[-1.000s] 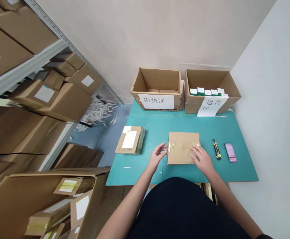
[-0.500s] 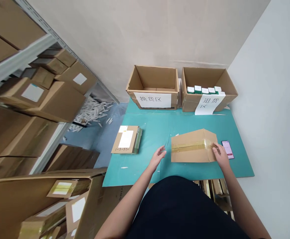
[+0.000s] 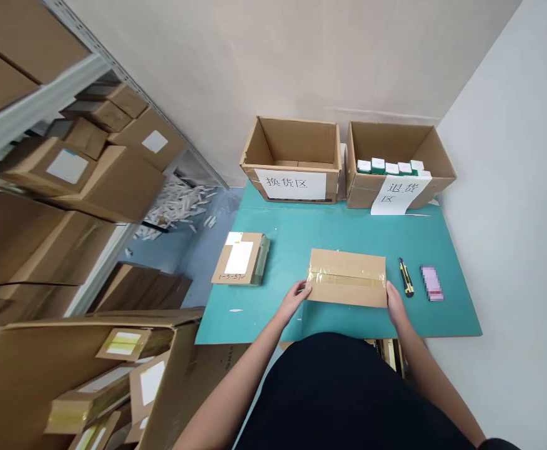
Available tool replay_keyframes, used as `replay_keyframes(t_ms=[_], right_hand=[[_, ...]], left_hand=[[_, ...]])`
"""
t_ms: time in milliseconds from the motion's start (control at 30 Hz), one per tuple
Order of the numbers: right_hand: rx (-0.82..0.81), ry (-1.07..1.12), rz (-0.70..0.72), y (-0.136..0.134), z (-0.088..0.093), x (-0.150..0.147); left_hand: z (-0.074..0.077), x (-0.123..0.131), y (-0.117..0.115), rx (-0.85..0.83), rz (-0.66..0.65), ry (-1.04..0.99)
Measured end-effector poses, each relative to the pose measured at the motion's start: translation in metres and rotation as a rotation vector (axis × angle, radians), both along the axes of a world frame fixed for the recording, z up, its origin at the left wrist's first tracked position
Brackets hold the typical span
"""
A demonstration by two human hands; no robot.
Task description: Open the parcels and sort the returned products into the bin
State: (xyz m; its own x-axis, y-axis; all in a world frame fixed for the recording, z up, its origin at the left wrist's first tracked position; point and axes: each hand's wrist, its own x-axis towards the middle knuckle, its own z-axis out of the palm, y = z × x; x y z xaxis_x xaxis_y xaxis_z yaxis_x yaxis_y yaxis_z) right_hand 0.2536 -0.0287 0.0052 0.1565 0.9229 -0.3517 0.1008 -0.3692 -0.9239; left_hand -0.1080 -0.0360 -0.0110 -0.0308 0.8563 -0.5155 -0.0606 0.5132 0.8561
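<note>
A taped cardboard box (image 3: 347, 278) lies in the middle of the teal mat (image 3: 343, 240), with clear packing tape running along its top. My left hand (image 3: 294, 300) grips its left end, and my right hand (image 3: 396, 312) grips its right end. To the right of the box lie a yellow-and-black utility knife (image 3: 407, 277) and a phone (image 3: 432, 283) with a blurred screen. A second cardboard parcel (image 3: 240, 258) with a white label lies farther left on the mat.
Two open cardboard boxes with white paper signs stand at the mat's far edge; the right one (image 3: 395, 147) holds several small white-and-green cartons (image 3: 390, 166). Metal shelves of cardboard boxes (image 3: 114, 181) fill the left side. White scraps (image 3: 174, 206) lie on the floor.
The box has come down from its tipped position and now lies flat, with a long taped face showing. My left hand has moved onto its left end. The knife shows again beside it.
</note>
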Motion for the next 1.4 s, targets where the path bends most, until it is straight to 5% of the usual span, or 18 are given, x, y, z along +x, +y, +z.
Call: replay_keyframes(t_ms=[100,200,333,500,733,867,967,1100,1267,1333,1400], right_hand=[[0.195,-0.368,-0.055,0.006,0.019,-0.010],[0.368,-0.630,0.175,0.007,0.036,-0.021],[0.370,-0.873,0.340,0.000,0.042,-0.034],[0.367,-0.981,0.344,-0.004,0.035,-0.031],[0.257,-0.922,0.163,0.003,0.025,0.025],[0.223,-0.792,0.109,0.010,0.017,0.053],[0.161,-0.631,0.088,0.013,0.010,0.049],[0.017,-0.272,0.149,0.019,0.007,0.009],[0.109,-0.011,0.167,0.024,0.047,-0.050],[0.279,-0.103,0.100,0.022,0.074,-0.063],[0.451,-0.291,0.191,0.018,0.100,-0.071]], left_hand=[[-0.002,-0.012,-0.004,-0.034,-0.019,0.023],[-0.003,-0.013,-0.006,-0.046,-0.032,0.026],[-0.002,-0.010,-0.006,-0.057,-0.054,0.040],[-0.003,-0.016,-0.003,-0.101,-0.008,-0.011],[0.002,0.008,0.012,-0.189,-0.059,-0.094],[0.014,0.039,0.018,-0.084,-0.152,-0.278],[0.025,0.045,0.017,0.038,-0.062,-0.253],[0.047,0.026,0.011,0.176,0.109,-0.165],[0.078,0.003,0.006,0.323,0.152,-0.107],[0.085,0.001,0.004,0.340,0.153,-0.098],[0.086,0.003,0.002,0.348,0.154,-0.093]])
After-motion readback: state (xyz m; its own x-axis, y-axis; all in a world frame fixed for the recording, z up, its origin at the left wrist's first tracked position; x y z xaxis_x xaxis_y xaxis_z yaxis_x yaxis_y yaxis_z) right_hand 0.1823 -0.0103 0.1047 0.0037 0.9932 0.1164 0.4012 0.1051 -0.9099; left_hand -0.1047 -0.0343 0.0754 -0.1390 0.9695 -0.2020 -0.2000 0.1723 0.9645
